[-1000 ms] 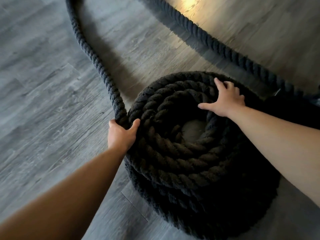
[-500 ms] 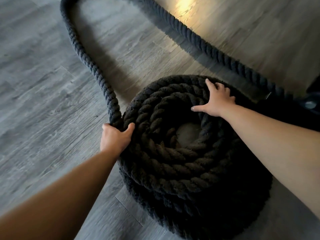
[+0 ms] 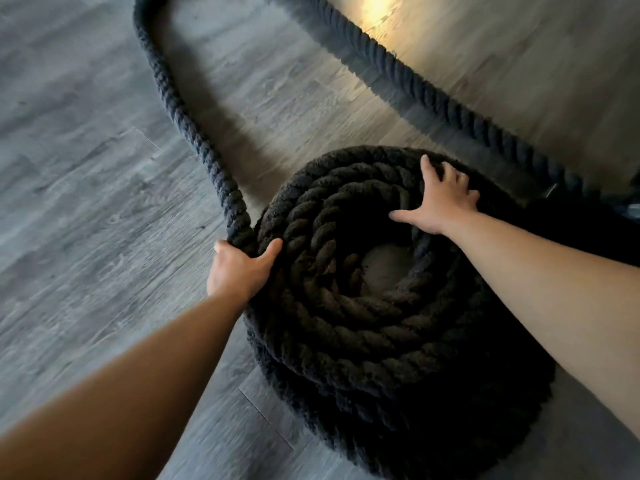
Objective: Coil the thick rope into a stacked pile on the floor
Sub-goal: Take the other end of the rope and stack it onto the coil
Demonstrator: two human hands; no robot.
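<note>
Where both forearms enter from the bottom edge, bare grey plank floor [image 3: 86, 237] is seen lying open to the left. Counted: one rope [image 3: 194, 133], one stacked coil [image 3: 381, 341], two hands. The coil is set right of centre, at least two layers deep, with floor showing through its centre hole. The left hand [image 3: 239, 271] is wrapped round the rope at the coil's left rim, where the loose run [image 3: 415, 74] leaves the pile. The right hand [image 3: 440, 206] is laid flat, fingers spread, on the top turns at the far right side. The hands are well apart, with the hole between them. Beyond, the loose run is bent at the top edge and returned rightward past a warm light patch [image 3: 377, 8].
</note>
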